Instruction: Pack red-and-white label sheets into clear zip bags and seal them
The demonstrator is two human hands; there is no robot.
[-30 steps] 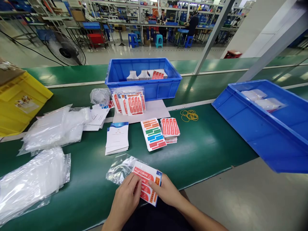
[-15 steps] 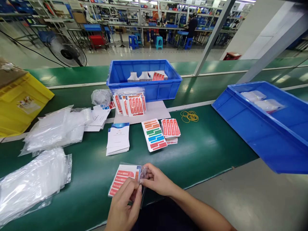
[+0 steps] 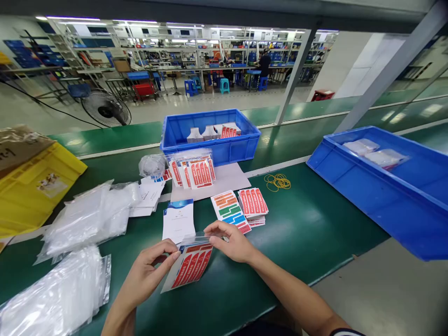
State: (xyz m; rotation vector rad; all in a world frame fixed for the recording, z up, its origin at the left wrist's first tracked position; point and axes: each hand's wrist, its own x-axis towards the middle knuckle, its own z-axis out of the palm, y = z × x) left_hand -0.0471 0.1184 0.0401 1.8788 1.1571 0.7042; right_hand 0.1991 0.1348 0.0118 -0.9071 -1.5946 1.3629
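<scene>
A clear plastic bag [image 3: 193, 267] with red-and-white label sheets inside hangs tilted between my two hands over the green table. My left hand [image 3: 149, 270] pinches its upper left corner, and my right hand [image 3: 231, 240] grips the upper right corner. Just behind the bag lies a stack of white booklets with blue tops [image 3: 178, 219]. Close to my right fingers is a stack of multicoloured label sheets [image 3: 229, 210], beside a stack of red label sheets [image 3: 254, 205]. Several filled bags [image 3: 196, 172] lean against the blue bin.
A blue bin [image 3: 213, 151] with stacked sheets stands at the back; another blue bin [image 3: 371, 191] sits tilted at right. Empty plastic bags [image 3: 59, 294] lie in piles at left, near a yellow bin [image 3: 38, 186]. Yellow rubber bands [image 3: 277, 182] rest on the green table [image 3: 308, 228].
The bag has been raised from near the table and turned so its opening edge faces up. My left hand has moved to its left corner, and the camera view has tipped upward.
</scene>
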